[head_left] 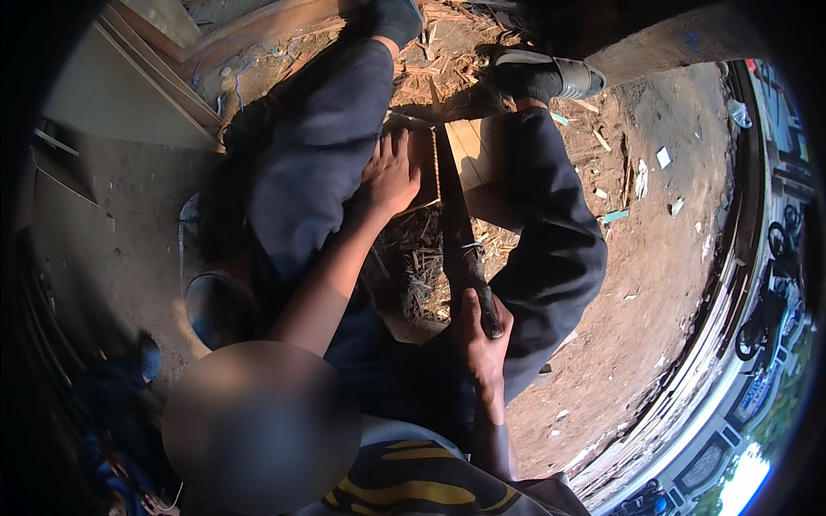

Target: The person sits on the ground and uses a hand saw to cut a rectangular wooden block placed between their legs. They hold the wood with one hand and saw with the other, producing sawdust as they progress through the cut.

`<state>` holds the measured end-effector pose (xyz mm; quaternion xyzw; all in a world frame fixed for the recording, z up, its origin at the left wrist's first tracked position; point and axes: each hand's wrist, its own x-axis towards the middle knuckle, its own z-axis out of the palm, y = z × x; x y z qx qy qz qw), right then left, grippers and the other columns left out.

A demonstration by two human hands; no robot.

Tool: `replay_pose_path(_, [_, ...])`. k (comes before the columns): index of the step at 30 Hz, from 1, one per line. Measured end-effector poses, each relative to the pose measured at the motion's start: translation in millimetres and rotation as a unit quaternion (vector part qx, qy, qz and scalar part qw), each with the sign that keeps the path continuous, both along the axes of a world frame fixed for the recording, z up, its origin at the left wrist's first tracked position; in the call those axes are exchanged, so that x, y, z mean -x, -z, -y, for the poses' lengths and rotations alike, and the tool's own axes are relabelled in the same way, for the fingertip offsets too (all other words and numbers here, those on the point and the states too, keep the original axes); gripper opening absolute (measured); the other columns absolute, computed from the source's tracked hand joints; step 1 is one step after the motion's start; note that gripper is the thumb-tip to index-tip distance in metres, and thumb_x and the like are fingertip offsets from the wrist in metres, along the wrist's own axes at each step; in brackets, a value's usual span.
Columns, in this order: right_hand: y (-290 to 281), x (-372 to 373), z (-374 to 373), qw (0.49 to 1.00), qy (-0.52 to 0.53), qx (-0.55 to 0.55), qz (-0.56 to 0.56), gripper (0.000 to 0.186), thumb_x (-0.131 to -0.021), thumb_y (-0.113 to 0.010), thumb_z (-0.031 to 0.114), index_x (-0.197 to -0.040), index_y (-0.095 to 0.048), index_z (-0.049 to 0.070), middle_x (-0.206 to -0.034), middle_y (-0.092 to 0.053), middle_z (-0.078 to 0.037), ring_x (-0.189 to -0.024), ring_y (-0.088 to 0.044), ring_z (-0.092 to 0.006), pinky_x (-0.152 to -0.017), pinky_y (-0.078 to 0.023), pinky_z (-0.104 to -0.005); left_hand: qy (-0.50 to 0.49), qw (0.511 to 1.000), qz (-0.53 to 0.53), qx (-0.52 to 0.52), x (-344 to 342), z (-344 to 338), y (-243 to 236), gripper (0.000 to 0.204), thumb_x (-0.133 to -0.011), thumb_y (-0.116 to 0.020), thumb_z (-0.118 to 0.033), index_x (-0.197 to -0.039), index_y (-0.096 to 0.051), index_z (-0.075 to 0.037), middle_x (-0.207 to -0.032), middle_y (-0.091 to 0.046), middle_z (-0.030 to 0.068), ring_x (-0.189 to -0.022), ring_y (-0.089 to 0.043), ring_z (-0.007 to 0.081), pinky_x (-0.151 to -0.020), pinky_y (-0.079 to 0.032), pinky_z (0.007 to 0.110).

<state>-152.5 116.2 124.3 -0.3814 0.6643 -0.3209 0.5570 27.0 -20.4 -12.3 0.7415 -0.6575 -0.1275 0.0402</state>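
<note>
Between my spread knees lies a wooden board (469, 155), partly shaded and partly sunlit. My left hand (393, 178) rests flat on its left part, fingers stretched out and holding nothing. My right hand (484, 337) is wrapped round the dark handle of a hand saw (453, 202). The saw's long blade points away from me, its far end at the board along a line that divides the left part from the right. A pale jagged edge runs beside the blade. I cannot tell whether the board is cut right through.
Wood shavings (422, 249) and splinters litter the dirt ground under and beyond the board. Panels (129, 95) lean at the far left, and a round container (217, 308) stands by my left leg. A thick beam (671, 43) crosses the far right. Motorbikes (757, 322) are parked outside at right.
</note>
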Motion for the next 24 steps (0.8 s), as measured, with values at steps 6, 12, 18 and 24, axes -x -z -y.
replay_pose_path(6, [11.9, -5.9, 32.6, 1.0, -0.008, -0.007, 0.014, 0.033, -0.094, -0.057, 0.025, -0.073, -0.053, 0.001, -0.059, -0.043, 0.004, -0.057, -0.035, -0.0046, -0.05, -0.03, -0.0245, -0.008, 0.999, -0.037, -0.012, -3.3, 7.2, 0.7, 0.086, -0.073, -0.073, -0.023, -0.143, -0.024, -0.009, -0.133, -0.041, 0.0188, -0.128, -0.037, 0.0341, -0.102, -0.038, 0.044])
replay_pose_path(12, [0.2, -13.8, -4.4, 1.0, 0.0, 0.007, -0.029, 0.032, -0.094, -0.058, 0.024, -0.074, -0.053, 0.0, -0.062, -0.045, 0.002, -0.059, -0.037, -0.0045, -0.052, -0.033, -0.0237, 0.0, 0.999, -0.037, -0.005, -3.5, 4.9, -12.0, 0.084, -0.074, -0.072, -0.027, -0.141, -0.027, -0.009, -0.132, -0.042, 0.0191, -0.126, -0.038, 0.0357, -0.103, -0.036, 0.045])
replay_pose_path(18, [8.1, -21.7, 22.1, 0.999, -0.013, 0.035, -0.019, 0.029, -0.095, -0.056, 0.02, -0.073, -0.052, 0.002, -0.06, -0.043, 0.006, -0.055, -0.034, -0.0014, -0.049, -0.027, -0.0209, 0.012, 1.0, -0.008, -0.025, -3.2, 7.1, -7.6, 0.087, -0.067, -0.075, -0.015, -0.14, -0.028, -0.009, -0.132, -0.043, 0.0174, -0.125, -0.039, 0.0333, -0.1, -0.04, 0.042])
replay_pose_path(24, [-5.4, -19.1, 2.8, 0.998, -0.007, 0.051, -0.045, 0.029, -0.093, -0.059, 0.021, -0.073, -0.053, 0.0, -0.058, -0.044, 0.006, -0.055, -0.035, -0.0022, -0.048, -0.027, -0.0219, 0.008, 0.999, 0.001, 0.033, -1.8, 4.7, 1.7, 0.09, -0.063, -0.076, -0.015, -0.14, -0.031, -0.009, -0.127, -0.045, 0.0166, -0.12, -0.042, 0.0326, -0.096, -0.042, 0.04])
